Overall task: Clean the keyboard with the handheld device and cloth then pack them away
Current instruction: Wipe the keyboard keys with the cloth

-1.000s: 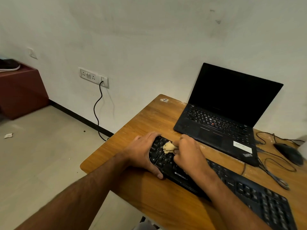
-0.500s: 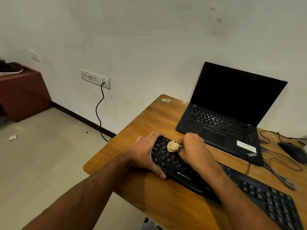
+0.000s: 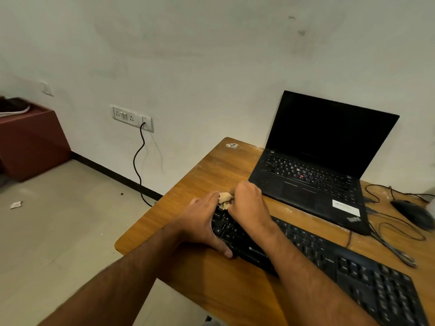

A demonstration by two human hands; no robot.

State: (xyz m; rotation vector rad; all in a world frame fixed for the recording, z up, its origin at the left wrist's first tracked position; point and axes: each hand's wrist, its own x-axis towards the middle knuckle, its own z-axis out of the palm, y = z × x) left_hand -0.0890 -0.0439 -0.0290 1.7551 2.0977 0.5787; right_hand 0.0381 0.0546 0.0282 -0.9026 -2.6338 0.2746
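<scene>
Your right hand [image 3: 247,203] pinches the cloth [image 3: 225,199] at frame centre (bunched up); your left hand [image 3: 204,222] grips the keyboard [image 3: 329,257] end.

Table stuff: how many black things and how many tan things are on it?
Black: 3, the keyboard, the laptop and the mouse.
Tan: 1, the cloth under the right hand.
Total: 4.

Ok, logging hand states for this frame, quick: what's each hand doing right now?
Left hand: holds the left end of the black keyboard, thumb on its front edge.
Right hand: grips the beige cloth on the keys.
</scene>
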